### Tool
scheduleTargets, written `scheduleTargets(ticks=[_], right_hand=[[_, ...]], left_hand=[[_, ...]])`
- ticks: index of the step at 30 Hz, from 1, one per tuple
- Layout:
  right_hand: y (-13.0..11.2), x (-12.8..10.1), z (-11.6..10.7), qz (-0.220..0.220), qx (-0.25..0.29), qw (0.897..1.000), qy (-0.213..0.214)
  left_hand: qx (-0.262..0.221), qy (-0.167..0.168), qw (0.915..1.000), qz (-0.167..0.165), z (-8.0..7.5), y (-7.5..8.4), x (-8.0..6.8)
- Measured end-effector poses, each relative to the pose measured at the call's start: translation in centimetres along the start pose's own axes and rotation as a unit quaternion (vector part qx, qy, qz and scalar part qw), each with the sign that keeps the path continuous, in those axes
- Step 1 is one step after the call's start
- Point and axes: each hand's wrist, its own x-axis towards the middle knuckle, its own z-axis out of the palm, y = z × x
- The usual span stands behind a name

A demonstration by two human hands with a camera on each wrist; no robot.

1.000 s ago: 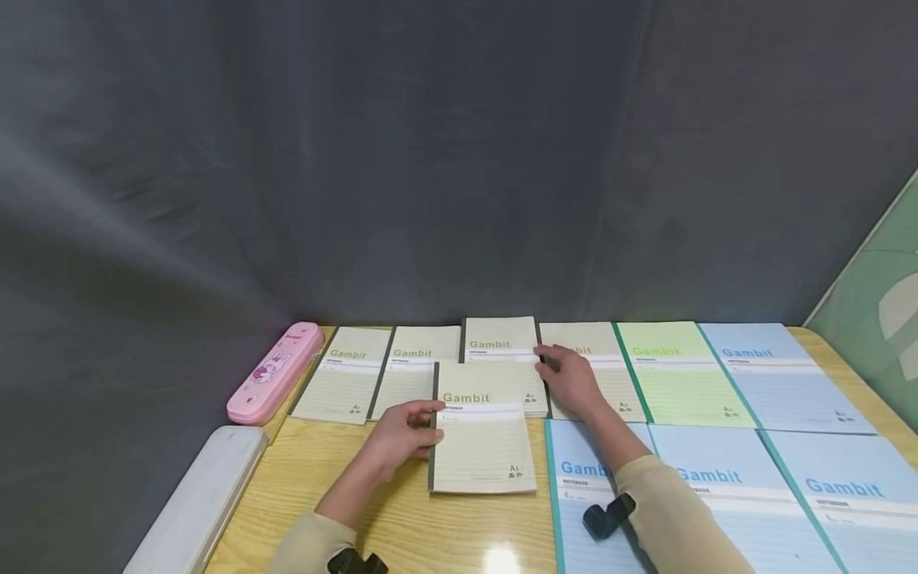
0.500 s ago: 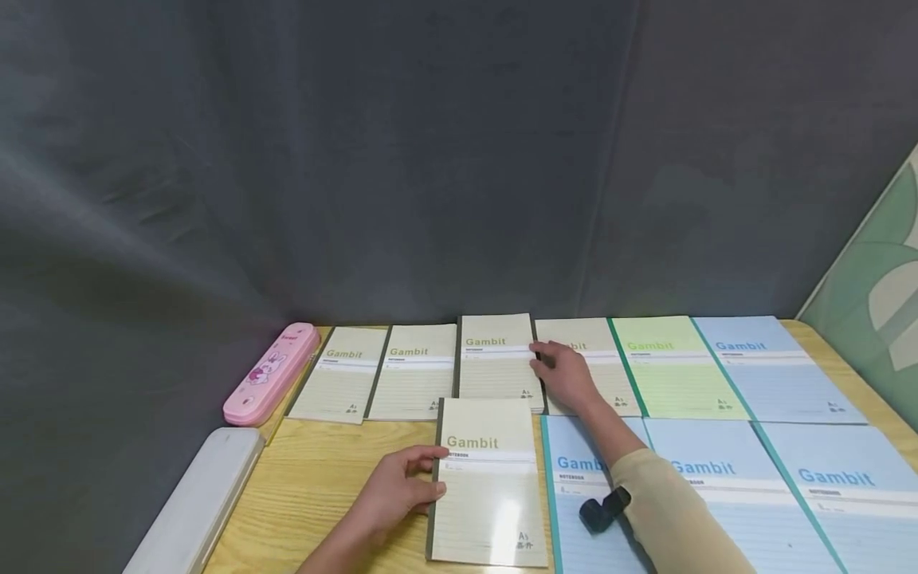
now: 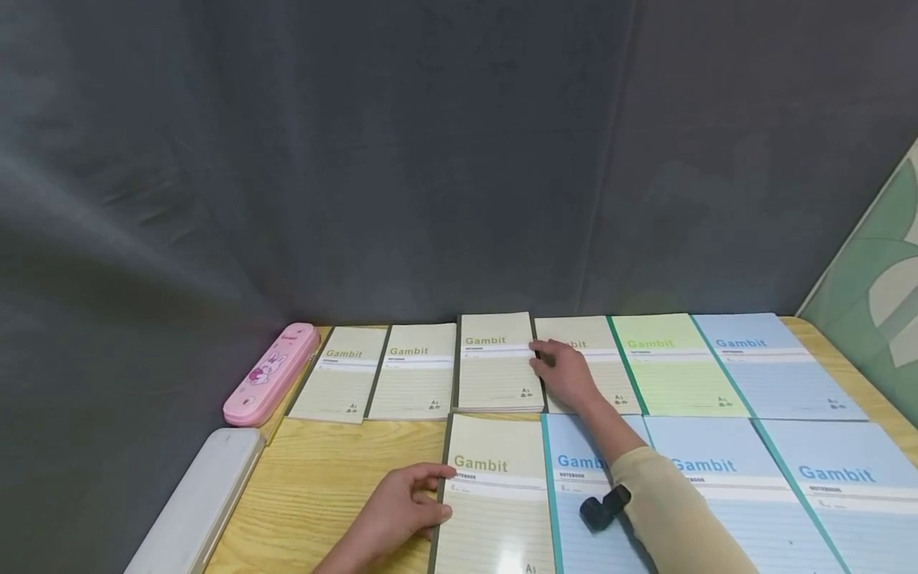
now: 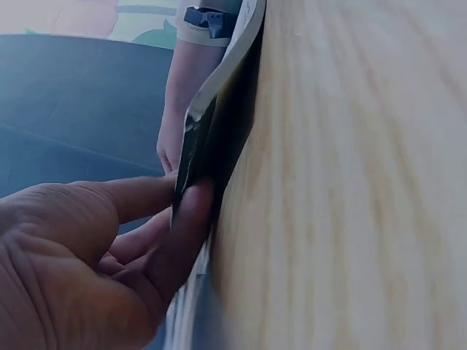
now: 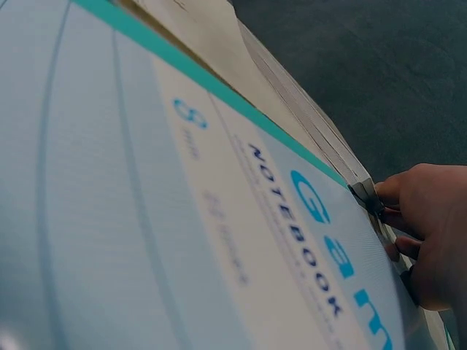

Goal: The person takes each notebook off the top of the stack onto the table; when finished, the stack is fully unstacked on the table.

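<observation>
Left hand (image 3: 402,510) nearer: pinches spine edge of beige notebook (image 3: 498,498), long axis running fore-aft on bench (image 3: 323,478).
Right hand (image 3: 566,375), fingers curled, grips the notebook stack (image 3: 498,363) edge beyond it.

Wooden table (image 3: 337,486) supports two rows of Gambit notebooks: beige (image 3: 344,375), green (image 3: 667,367), blue (image 3: 774,367). At left lie a pink pencil case (image 3: 271,373) and a white case (image 3: 197,506).

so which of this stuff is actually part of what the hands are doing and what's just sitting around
In use:
- left hand gripping the spine edge of the beige notebook
- right hand resting on the beige notebook stack

Lying about:
- pink pencil case
- white case
- green notebook
- blue notebooks
</observation>
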Motion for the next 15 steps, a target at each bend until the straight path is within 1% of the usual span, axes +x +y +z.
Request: scheduleTargets(ticks=[2, 3, 6, 8, 10, 13, 14, 15], right_hand=[[0.0, 0.0, 0.0, -0.003, -0.003, 1.000, 0.000], [0.1, 0.1, 0.0, -0.002, -0.003, 1.000, 0.002], [0.2, 0.1, 0.0, -0.007, -0.007, 1.000, 0.006], [0.2, 0.1, 0.1, -0.005, -0.004, 1.000, 0.006], [0.1, 0.1, 0.1, -0.005, -0.002, 1.000, 0.004], [0.0, 0.0, 0.1, -0.005, -0.003, 1.000, 0.004], [0.1, 0.1, 0.1, -0.004, -0.002, 1.000, 0.005], [0.0, 0.1, 0.1, -0.004, -0.002, 1.000, 0.006]], left_hand=[[0.053, 0.000, 0.9984, 0.020, -0.1, 0.1, 0.1], [0.082, 0.000, 0.9962, 0.030, -0.1, 0.1, 0.2], [0.158, -0.003, 0.9856, 0.061, -0.3, 0.3, 0.6], [0.198, -0.012, 0.9773, 0.074, -0.3, 0.4, 0.7], [0.245, -0.020, 0.9661, 0.080, -0.4, 0.6, 0.9], [0.320, -0.023, 0.9428, 0.090, -0.5, 1.0, 1.2], [0.337, -0.020, 0.9363, 0.095, -0.5, 1.2, 1.3], [0.347, -0.016, 0.9324, 0.100, -0.6, 1.4, 1.6]])
